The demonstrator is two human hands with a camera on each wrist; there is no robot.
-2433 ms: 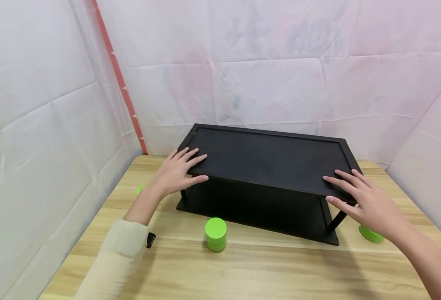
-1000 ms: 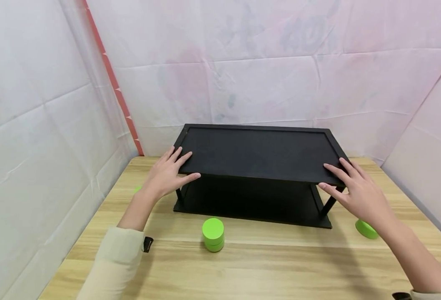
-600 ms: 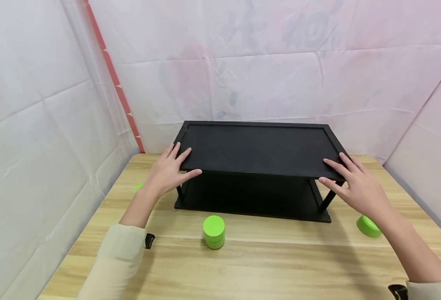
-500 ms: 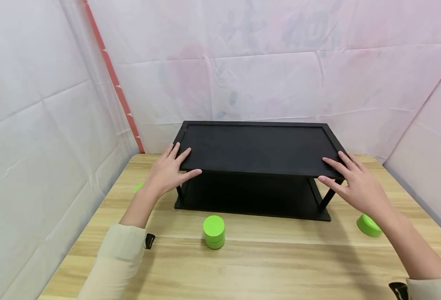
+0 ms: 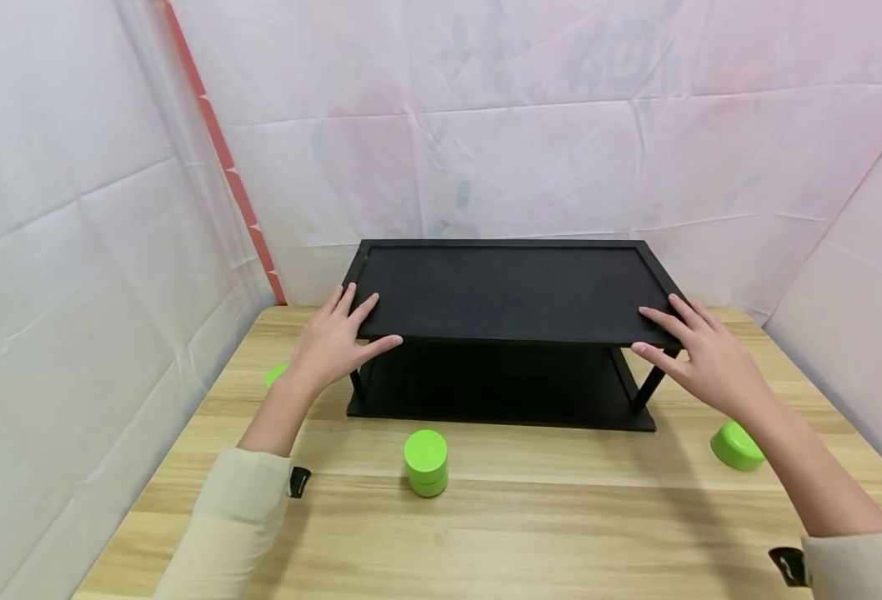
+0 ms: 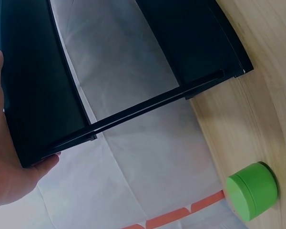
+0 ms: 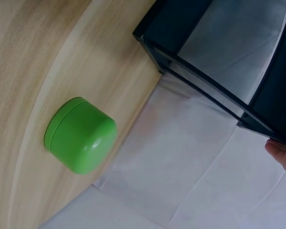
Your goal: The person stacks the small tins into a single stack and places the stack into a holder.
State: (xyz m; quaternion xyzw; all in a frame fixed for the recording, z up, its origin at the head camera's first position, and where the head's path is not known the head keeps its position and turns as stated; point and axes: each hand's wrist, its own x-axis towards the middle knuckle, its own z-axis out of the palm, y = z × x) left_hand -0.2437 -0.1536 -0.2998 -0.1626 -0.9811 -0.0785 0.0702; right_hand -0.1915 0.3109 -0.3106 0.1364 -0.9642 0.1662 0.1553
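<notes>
Green jar (image 5: 426,463): set on the wooden table (image 5: 546,533) just in front of the shelf, touched by neither hand. Left hand (image 5: 331,343) and right hand (image 5: 714,358): fingers spread apart, laid over the near corners of the top board, one at each end; nothing is seen clamped. Black two-tier shelf (image 5: 501,290): spanned between the hands and extended beyond them, long axis laid left to right; equally near to both. White cloth (image 5: 531,175): hung behind.
</notes>
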